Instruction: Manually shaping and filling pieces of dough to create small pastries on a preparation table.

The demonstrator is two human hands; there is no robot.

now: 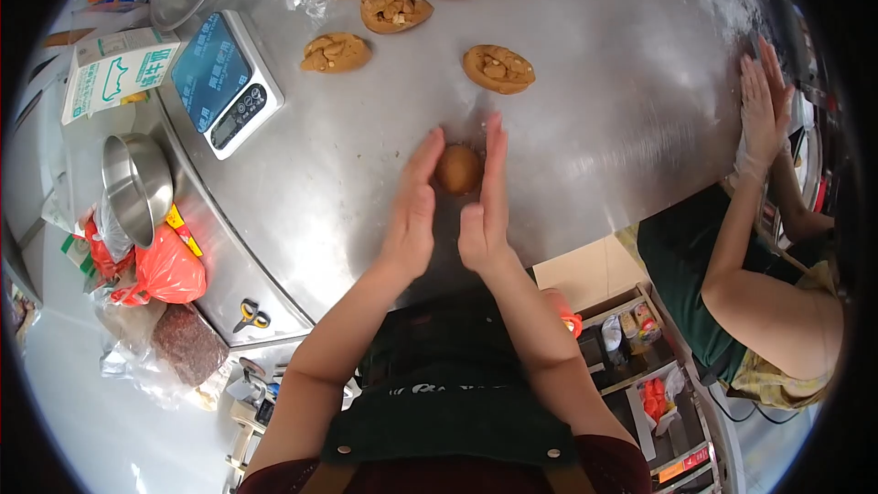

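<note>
A smooth round brown dough ball [459, 170] sits on the steel table [604, 119] between my two hands. My left hand [414, 210] stands on edge at its left, fingers stretched out straight, the fingertips close beside the ball. On the other side my right hand [487, 201] is held the same way, its flat fingers along the ball's right side. Whether both palms touch it is hard to tell. Beyond them lies an oval brown dough piece [498, 69] with a lumpy, chunky top. Several similar pieces, among them one dough piece [336, 53], lie farther back.
A digital kitchen scale [247, 114], a milk carton [119, 73] and a metal bowl [137, 185] stand at the left. Scissors [249, 315] lie near the left edge. At the right, a co-worker's gloved hands [764, 105] are pressed together. Below the table is an open drawer [672, 348].
</note>
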